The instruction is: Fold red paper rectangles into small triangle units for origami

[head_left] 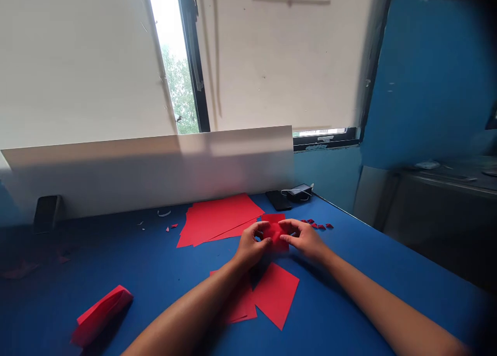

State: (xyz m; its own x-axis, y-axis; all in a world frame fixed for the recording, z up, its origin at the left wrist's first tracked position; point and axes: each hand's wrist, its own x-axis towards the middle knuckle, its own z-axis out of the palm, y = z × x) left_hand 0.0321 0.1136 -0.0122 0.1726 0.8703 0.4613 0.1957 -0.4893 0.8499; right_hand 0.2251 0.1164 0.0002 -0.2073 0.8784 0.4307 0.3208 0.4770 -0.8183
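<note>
A small piece of red paper is between my two hands, above the blue table. My left hand grips its left side with thumb and fingers. On the right side, my right hand pinches it the same way. The paper's centre is blurred, so its folds cannot be made out. Just below the hands lies a red paper square. More red squares are stacked beside it, partly hidden under my left forearm. Small folded red pieces lie beyond my right hand.
Large red sheets lie behind my left hand on the blue table. A folded red paper strip is at the front left. At the back are a black phone, a dark box with a white cable and a dark upright object.
</note>
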